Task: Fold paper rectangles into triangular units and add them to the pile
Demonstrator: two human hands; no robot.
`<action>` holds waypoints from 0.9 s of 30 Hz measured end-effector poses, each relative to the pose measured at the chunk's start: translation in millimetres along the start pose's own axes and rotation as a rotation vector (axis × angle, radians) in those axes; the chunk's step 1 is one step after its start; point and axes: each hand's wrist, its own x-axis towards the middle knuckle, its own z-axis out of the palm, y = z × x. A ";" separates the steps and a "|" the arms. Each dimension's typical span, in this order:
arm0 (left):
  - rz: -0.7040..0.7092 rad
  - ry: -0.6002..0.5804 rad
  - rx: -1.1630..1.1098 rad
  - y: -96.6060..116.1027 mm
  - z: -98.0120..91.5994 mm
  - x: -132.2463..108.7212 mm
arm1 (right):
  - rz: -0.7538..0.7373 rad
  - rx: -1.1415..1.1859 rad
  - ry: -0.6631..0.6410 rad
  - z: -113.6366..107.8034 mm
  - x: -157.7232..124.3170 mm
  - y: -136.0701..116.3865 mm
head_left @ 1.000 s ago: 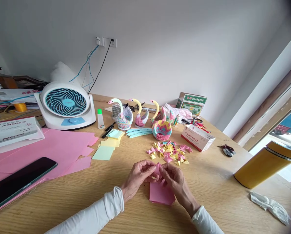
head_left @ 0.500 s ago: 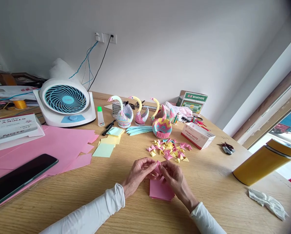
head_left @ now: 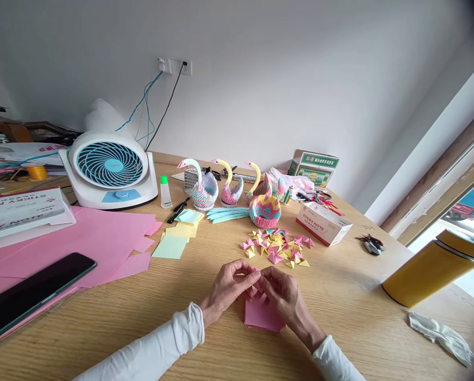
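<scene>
Between my two hands is a small piece of pink paper (head_left: 256, 287), pinched by the fingertips of both and partly hidden by them. My left hand (head_left: 231, 287) comes in from the left, my right hand (head_left: 285, 294) from the right, and their fingertips nearly meet. A stack of pink paper squares (head_left: 262, 314) lies on the wooden table (head_left: 205, 354) just below the hands. Beyond the fingers is a loose pile of folded pink and yellow paper triangles (head_left: 275, 257). Behind that pile sits a round woven-looking paper basket (head_left: 265, 212).
Paper swans (head_left: 205, 193) stand at the back, beside a fan (head_left: 113, 166). Pink sheets (head_left: 113, 227) and a black phone (head_left: 42, 291) lie left. A sticky note box (head_left: 324, 225), small clippers (head_left: 372, 245) and a yellow flask (head_left: 423, 272) are right.
The pink piece shows less between my fingers, and my fingertips have drawn slightly closer together. The whole view has shifted slightly, with objects appearing a little lower and further right.
</scene>
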 end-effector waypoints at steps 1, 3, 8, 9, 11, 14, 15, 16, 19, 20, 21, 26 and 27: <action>0.000 0.001 0.012 0.3 0.0 0.0 | -0.001 -0.017 0.007 -0.2 0.1 0.9; 0.007 -0.009 0.031 0.2 -0.1 0.1 | -0.011 -0.065 0.022 -0.9 -0.2 2.6; 0.042 -0.041 0.059 -2.6 -0.3 0.4 | -0.080 -0.239 0.056 -2.6 -2.3 2.0; 0.043 -0.034 0.067 -3.4 -0.5 0.5 | -0.103 -0.285 0.065 -2.7 -2.5 1.1; 0.042 -0.024 0.088 -5.4 -1.0 0.7 | -0.151 -0.357 0.078 -2.5 -2.5 -0.6; 0.061 -0.009 0.141 -8.5 -1.9 1.1 | -0.209 -0.435 0.083 -1.2 -1.8 -1.2; 0.073 -0.002 0.161 -9.3 -1.8 1.3 | -0.226 -0.468 0.084 -0.6 -1.4 -0.7; 0.087 0.010 0.180 -9.9 -1.3 1.5 | -0.248 -0.509 0.087 -0.1 -1.1 0.1; 0.124 0.061 0.205 -10.3 2.4 2.4 | -0.315 -0.647 0.107 1.0 -0.5 3.3; 0.124 0.079 0.201 -10.1 4.1 2.9 | -0.335 -0.682 0.113 1.2 -0.4 4.3; 0.119 0.097 0.193 -10.0 5.7 3.4 | -0.352 -0.707 0.118 1.3 -0.4 5.0; 0.096 0.146 0.118 -10.7 8.8 5.2 | -0.381 -0.670 0.091 1.2 -1.0 2.4; 0.094 0.144 0.100 -10.7 8.3 5.0 | -0.370 -0.626 0.083 1.1 -1.1 0.9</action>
